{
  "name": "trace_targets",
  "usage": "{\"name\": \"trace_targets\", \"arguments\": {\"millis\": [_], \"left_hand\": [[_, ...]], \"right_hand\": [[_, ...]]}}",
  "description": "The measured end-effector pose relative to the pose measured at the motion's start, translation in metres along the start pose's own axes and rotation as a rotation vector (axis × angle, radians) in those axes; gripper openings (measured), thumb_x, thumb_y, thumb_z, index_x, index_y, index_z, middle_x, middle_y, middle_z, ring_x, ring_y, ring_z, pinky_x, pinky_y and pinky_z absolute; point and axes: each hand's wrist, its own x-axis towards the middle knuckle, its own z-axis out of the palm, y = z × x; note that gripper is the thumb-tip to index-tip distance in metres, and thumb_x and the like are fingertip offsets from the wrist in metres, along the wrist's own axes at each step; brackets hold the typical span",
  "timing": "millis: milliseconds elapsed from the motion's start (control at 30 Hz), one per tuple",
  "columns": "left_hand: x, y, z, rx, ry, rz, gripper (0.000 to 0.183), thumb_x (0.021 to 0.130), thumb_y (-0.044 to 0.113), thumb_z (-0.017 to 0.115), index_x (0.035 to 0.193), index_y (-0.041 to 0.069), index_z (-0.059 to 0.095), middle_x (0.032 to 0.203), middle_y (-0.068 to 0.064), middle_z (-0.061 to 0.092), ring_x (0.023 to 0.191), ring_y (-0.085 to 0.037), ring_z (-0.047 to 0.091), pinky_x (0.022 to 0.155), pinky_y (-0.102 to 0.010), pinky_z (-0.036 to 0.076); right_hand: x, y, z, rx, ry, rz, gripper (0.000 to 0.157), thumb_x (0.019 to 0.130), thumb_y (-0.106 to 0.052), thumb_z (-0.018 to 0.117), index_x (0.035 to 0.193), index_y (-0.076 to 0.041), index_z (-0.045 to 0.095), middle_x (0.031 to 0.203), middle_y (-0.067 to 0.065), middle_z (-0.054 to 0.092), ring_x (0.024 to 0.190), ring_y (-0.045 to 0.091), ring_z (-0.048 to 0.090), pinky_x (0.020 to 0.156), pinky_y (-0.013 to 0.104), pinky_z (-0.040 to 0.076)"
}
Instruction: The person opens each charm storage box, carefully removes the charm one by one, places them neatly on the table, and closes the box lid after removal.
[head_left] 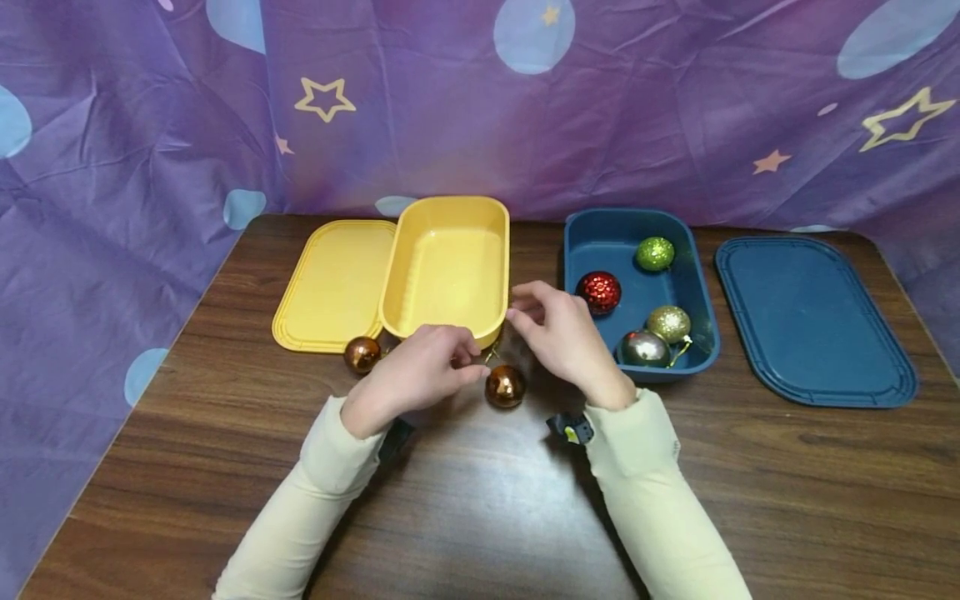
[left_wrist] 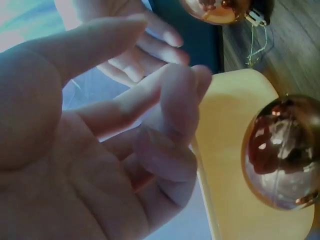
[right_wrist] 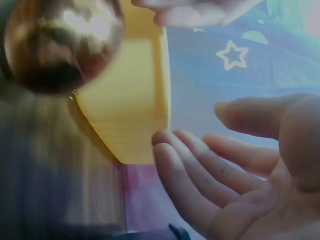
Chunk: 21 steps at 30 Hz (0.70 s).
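Observation:
My left hand [head_left: 423, 371] hovers at the front edge of the yellow box [head_left: 504, 275], its fingers loosely bent with nothing between them. A shiny copper-brown Christmas ball [head_left: 506, 386] with a gold hanging loop sits on the table just right of that thumb. A second such ball [head_left: 363, 355] lies left of the same hand; in the left wrist view this ball [left_wrist: 285, 152] shows large beside the fingers. My right hand [head_left: 558, 333] is by the yellow box's right side, fingers relaxed, thumb apart, palm bare in the right wrist view.
Right of the hands stands a blue box [head_left: 705, 333] with a red ball [head_left: 599, 292], a green ball [head_left: 655, 253], a gold ball [head_left: 669, 323] and a silver ball [head_left: 643, 348] inside. A yellow lid [head_left: 333, 283] lies at left, a blue lid [head_left: 817, 321] at right. Purple cloth [head_left: 450, 108] hangs behind.

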Motion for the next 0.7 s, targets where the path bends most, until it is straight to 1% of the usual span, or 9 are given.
{"name": "trace_targets", "arguments": {"millis": [100,200,233,300,400,467,567,633,700], "left_hand": [[0.001,0.001,0.001,-0.018,0.052,0.011,0.024,0.089,0.026,0.069,0.098,0.004,0.068,0.089,-0.005,0.07,0.08,-0.015,0.064,0.075,-0.031,0.054],[0.001,0.003,0.002,-0.061,0.119,0.018,0.028,0.09,0.027,0.068,0.104,0.003,0.067,0.097,-0.008,0.069,0.086,-0.018,0.065,0.078,-0.033,0.055],[0.001,0.005,0.002,-0.078,0.141,0.019,0.029,0.09,0.027,0.067,0.107,0.002,0.067,0.1,-0.009,0.069,0.088,-0.019,0.065,0.079,-0.033,0.055],[0.001,0.007,0.002,-0.116,0.189,0.027,0.032,0.091,0.026,0.066,0.112,0.002,0.066,0.105,-0.011,0.068,0.09,-0.02,0.065,0.08,-0.033,0.055],[0.001,0.013,0.004,-0.174,0.256,0.043,0.035,0.092,0.024,0.064,0.118,0.0,0.063,0.11,-0.013,0.067,0.093,-0.022,0.065,0.079,-0.034,0.056],[0.003,0.018,0.005,-0.219,0.293,0.049,0.036,0.092,0.021,0.064,0.12,-0.001,0.062,0.111,-0.014,0.066,0.094,-0.023,0.064,0.08,-0.034,0.056],[0.005,0.025,0.009,-0.301,0.326,0.042,0.036,0.092,0.017,0.063,0.122,-0.001,0.061,0.112,-0.015,0.065,0.096,-0.023,0.065,0.08,-0.032,0.058],[0.007,0.03,0.011,-0.353,0.333,0.031,0.036,0.092,0.016,0.063,0.124,-0.002,0.06,0.113,-0.015,0.064,0.097,-0.022,0.066,0.081,-0.029,0.058],[0.01,0.034,0.014,-0.402,0.326,0.018,0.038,0.092,0.015,0.062,0.126,-0.001,0.058,0.115,-0.014,0.064,0.098,-0.021,0.066,0.083,-0.027,0.057]], "right_hand": [[0.0,0.001,-0.007,0.007,0.067,-0.01,0.028,0.093,-0.016,0.061,0.117,-0.002,0.064,0.1,0.013,0.072,0.09,0.026,0.069,0.084,0.042,0.055],[-0.001,0.002,-0.017,0.017,0.167,-0.031,0.023,0.092,-0.016,0.062,0.11,-0.002,0.068,0.096,0.013,0.072,0.086,0.026,0.069,0.08,0.04,0.055],[-0.001,0.003,-0.021,0.017,0.203,-0.037,0.022,0.092,-0.016,0.062,0.108,-0.003,0.068,0.094,0.013,0.072,0.085,0.024,0.068,0.078,0.037,0.055],[-0.003,0.004,-0.031,0.02,0.277,-0.041,0.021,0.092,-0.016,0.062,0.106,-0.003,0.07,0.093,0.013,0.072,0.08,0.019,0.067,0.073,0.028,0.053],[-0.007,0.006,-0.046,0.029,0.372,-0.035,0.02,0.092,-0.016,0.062,0.106,-0.004,0.07,0.094,0.012,0.072,0.076,0.005,0.062,0.069,0.015,0.046],[-0.01,0.008,-0.056,0.041,0.423,-0.029,0.021,0.092,-0.017,0.063,0.107,-0.004,0.07,0.097,0.012,0.072,0.074,-0.004,0.057,0.067,0.01,0.043],[-0.014,0.01,-0.069,0.073,0.477,-0.024,0.023,0.093,-0.019,0.062,0.108,-0.003,0.07,0.098,0.013,0.072,0.073,-0.011,0.054,0.066,0.009,0.043],[-0.015,0.013,-0.075,0.094,0.501,-0.02,0.023,0.094,-0.018,0.062,0.109,-0.003,0.069,0.097,0.014,0.072,0.073,-0.011,0.056,0.065,0.01,0.045],[-0.017,0.017,-0.08,0.105,0.522,-0.013,0.024,0.093,-0.018,0.062,0.11,-0.002,0.069,0.095,0.015,0.072,0.072,-0.011,0.058,0.065,0.01,0.046]]}}
